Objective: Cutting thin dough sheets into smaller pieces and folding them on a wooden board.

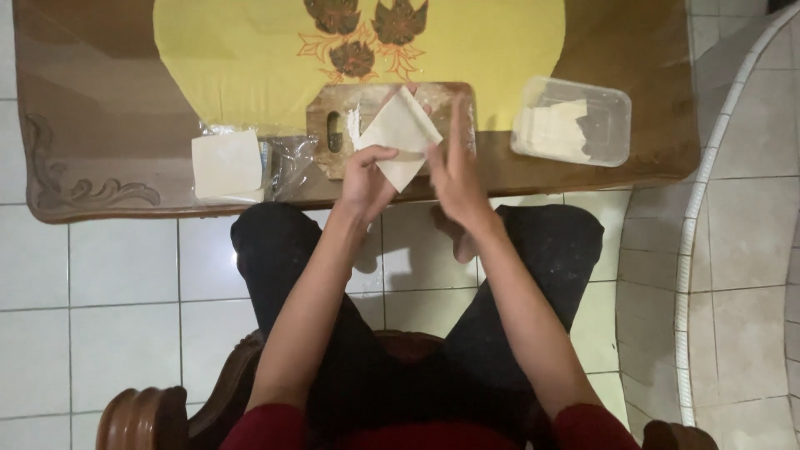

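Over glossy wooden table (100,100), hands (454,171) pinch thin square pastry sheet (402,133).

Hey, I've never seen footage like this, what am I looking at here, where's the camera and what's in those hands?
There is one picture, taken by a camera worn on a person's head, looking straight down at their own arms and lap. No machine is involved. The person sits on a wooden chair at a low brown wooden table with a yellow cloth. The left hand pinches a pale, thin square pastry sheet, held above a small wooden cutting board. The right hand is open, its fingers beside the sheet's edge. To the left lies a stack of similar sheets in clear plastic wrap; to the right stands a clear plastic container with pale contents.
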